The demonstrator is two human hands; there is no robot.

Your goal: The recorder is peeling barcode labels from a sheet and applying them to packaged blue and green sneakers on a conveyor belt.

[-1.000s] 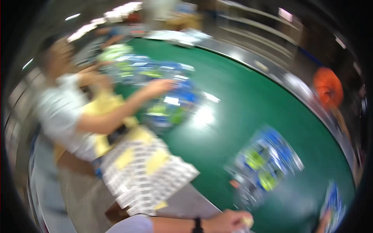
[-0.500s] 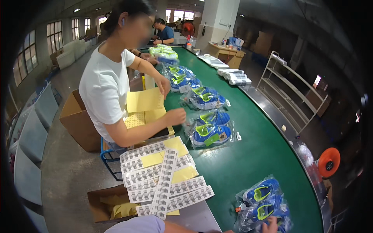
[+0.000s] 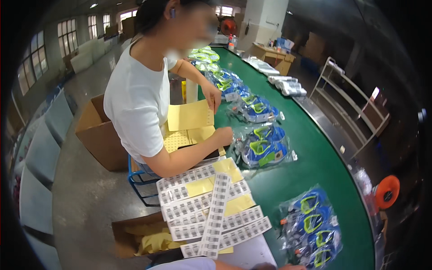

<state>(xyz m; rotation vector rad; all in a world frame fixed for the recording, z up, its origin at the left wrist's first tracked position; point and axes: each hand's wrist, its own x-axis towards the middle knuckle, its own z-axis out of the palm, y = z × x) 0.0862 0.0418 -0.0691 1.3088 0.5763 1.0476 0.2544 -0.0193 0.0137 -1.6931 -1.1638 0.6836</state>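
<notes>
Head view. The wearer's own arm barely shows: a pale sleeve at the bottom edge at 6 o'clock, with a forearm running right from it along the rim. The right hand is only a sliver at the bottom edge, just left of the nearest goggle bag; whether it is open or closed cannot be told. The left hand is out of the picture.

The goggle bag, clear plastic with blue and yellow-green goggles inside, lies on the green table at about 5 o'clock. Left of it, near the table's front edge, a stack of label sheets is fanned out, white barcode strips on yellow backing, one strip lying upright across the rest.

Across the stack, at 11 o'clock, a co-worker in a white shirt sits at the table's left side. One of that person's hands rests by a second goggle bag; the other hand holds up a yellow sheet. More goggle bags line the table toward 12 o'clock.

A cardboard box stands on the floor at 9 o'clock, and another open box with yellow sheets sits below the stack at 7 o'clock. An orange reel sits at 4 o'clock beyond the table edge.
</notes>
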